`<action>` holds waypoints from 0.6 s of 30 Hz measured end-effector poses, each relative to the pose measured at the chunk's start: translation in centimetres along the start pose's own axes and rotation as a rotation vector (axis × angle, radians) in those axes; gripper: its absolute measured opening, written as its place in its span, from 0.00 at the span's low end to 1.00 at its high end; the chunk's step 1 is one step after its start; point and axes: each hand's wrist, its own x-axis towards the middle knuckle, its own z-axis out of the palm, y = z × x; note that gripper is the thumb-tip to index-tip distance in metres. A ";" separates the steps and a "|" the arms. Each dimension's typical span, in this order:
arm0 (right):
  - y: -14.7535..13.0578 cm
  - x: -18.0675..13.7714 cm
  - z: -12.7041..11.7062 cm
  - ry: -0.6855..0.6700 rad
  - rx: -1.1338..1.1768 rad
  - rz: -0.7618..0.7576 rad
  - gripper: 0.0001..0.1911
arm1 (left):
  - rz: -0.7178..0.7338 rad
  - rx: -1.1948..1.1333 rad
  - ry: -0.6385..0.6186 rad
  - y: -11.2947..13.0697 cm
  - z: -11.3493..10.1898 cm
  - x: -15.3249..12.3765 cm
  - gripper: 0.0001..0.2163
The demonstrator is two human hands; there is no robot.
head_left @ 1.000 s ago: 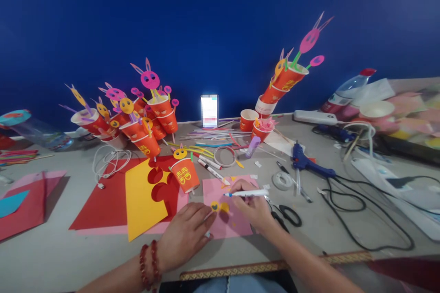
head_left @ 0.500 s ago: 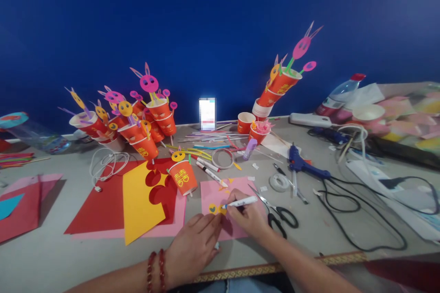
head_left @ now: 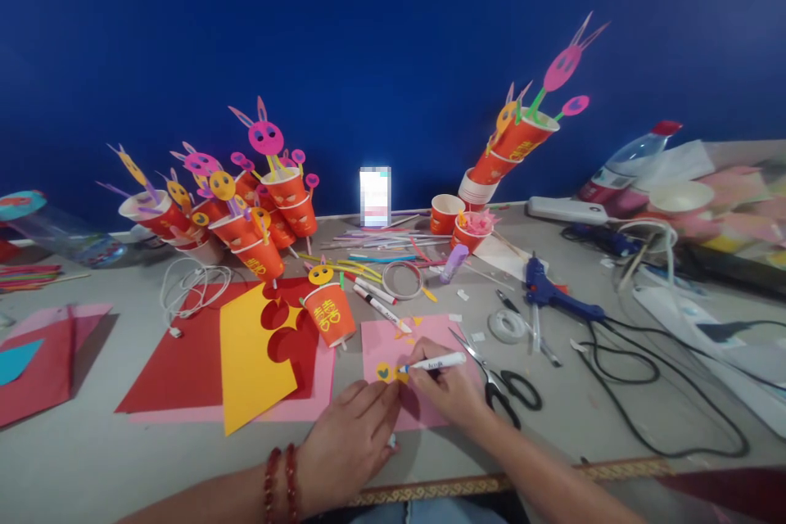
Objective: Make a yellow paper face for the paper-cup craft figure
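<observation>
My right hand is closed round a white marker with a blue tip. The tip meets a small yellow paper circle lying on a pink paper sheet. The bent fingers of my left hand press together at the circle's near edge, and their tips are partly hidden. Close by on the left is another yellow circle with a dark heart drawn on it. A small whitish piece shows at the edge of my left hand; whether it is gripped I cannot tell.
Black-handled scissors lie right of the pink sheet, with a tape roll and blue glue gun beyond. Red and yellow sheets lie left. A decorated red cup and stacked cups stand behind.
The view has shifted slightly, so most things at the right sit further right. Both hands keep their places at the yellow circle, with the marker still at its surface.
</observation>
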 end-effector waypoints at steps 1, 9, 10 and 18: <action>0.0 0.0 0.0 0.001 -0.004 0.002 0.07 | 0.003 0.001 0.000 0.0 -0.1 0.0 0.23; -0.1 0.1 0.0 -0.009 -0.042 -0.025 0.07 | 0.012 0.014 0.018 -0.1 -0.2 0.1 0.23; -0.1 0.1 0.0 -0.007 -0.045 -0.027 0.07 | 0.012 0.014 0.024 -0.1 -0.1 0.1 0.22; 0.5 -0.1 0.0 -0.031 -0.081 -0.033 0.06 | 0.001 0.004 0.007 0.0 0.1 0.0 0.23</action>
